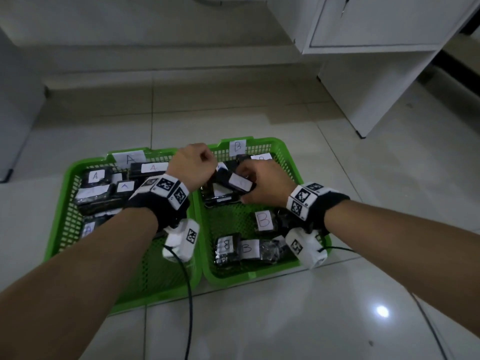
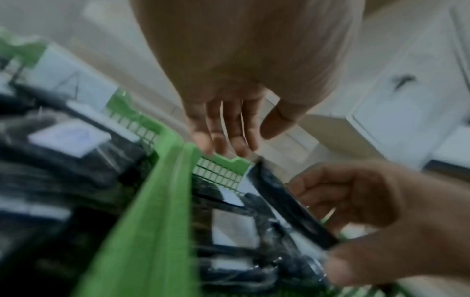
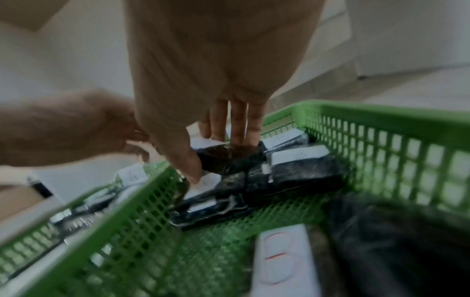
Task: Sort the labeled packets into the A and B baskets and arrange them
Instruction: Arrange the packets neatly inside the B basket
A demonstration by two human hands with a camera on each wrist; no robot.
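Two green baskets sit side by side on the floor: basket A [image 1: 59, 222] on the left, basket B [image 1: 249, 275] on the right. My right hand [image 1: 259, 183] grips a black packet [image 1: 228, 179] with a white label, tilted above the far part of basket B; thumb and fingers curl round the packet [image 3: 229, 160]. My left hand [image 1: 193, 165] hovers over the rims between the baskets, its fingers [image 2: 236, 144] relaxed and holding nothing. Several A-labelled packets [image 1: 96, 176] lie in basket A. Several B-labelled packets [image 1: 263, 220] lie in basket B.
A white cabinet [image 1: 376, 74] stands on the tiled floor at the back right. A black cable [image 1: 189, 294] runs from my left wrist across basket A's near corner. More black packets [image 3: 300, 170] lie stacked against basket B's far wall.
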